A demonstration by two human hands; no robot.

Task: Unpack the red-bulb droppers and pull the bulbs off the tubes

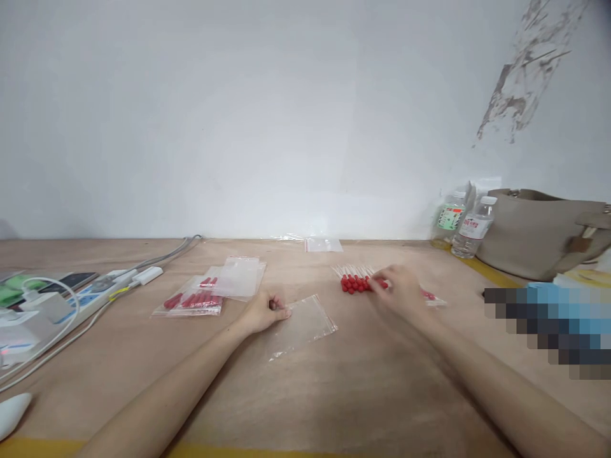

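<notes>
My left hand [267,310] pinches the left edge of a clear zip bag [305,321] that lies almost flat on the table. No contents show in that bag. Over to the right, a cluster of thin pale sticks with red rounded heads [353,284] lies with the heads towards me. My right hand [398,286] is at the right end of this cluster, its fingertips closed around a red head. Behind its wrist, another clear bag with red heads [432,297] is partly hidden. Left of my left hand are filled bags with red pieces [195,300], overlapped by flat clear bags [236,277].
A power strip [88,296] with chargers and cables runs along the left. Two plastic bottles [472,229] and a beige bag [539,232] stand at the back right. A small bag [323,244] lies by the wall. A blurred patch covers the right edge.
</notes>
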